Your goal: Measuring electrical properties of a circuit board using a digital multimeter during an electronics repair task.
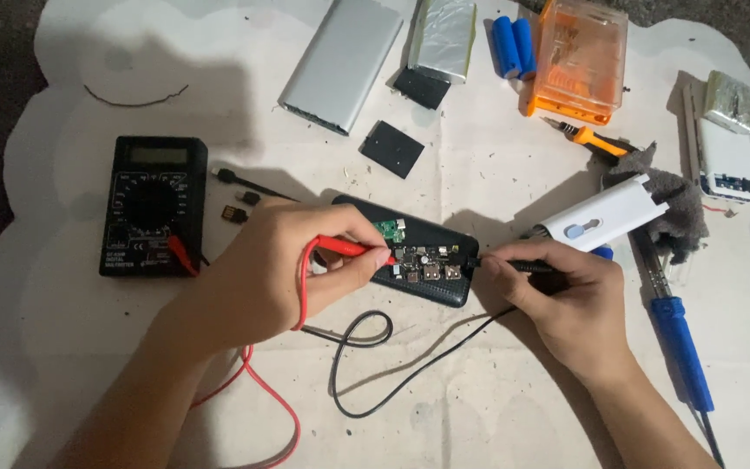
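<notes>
While probes touch it, board (423, 260) lies between hands.

Single head-worn view, steeply down, close over the worktable (479, 191)

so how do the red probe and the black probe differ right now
The thin red test probe is pinched in the left hand, its tip on the circuit board of the opened black power bank; the thin black test probe sits in the right hand, its tip at the bank's right end. The red lead loops down toward the bottom edge; the black lead curls across the white sheet. Both are slim and held like pens.
</notes>
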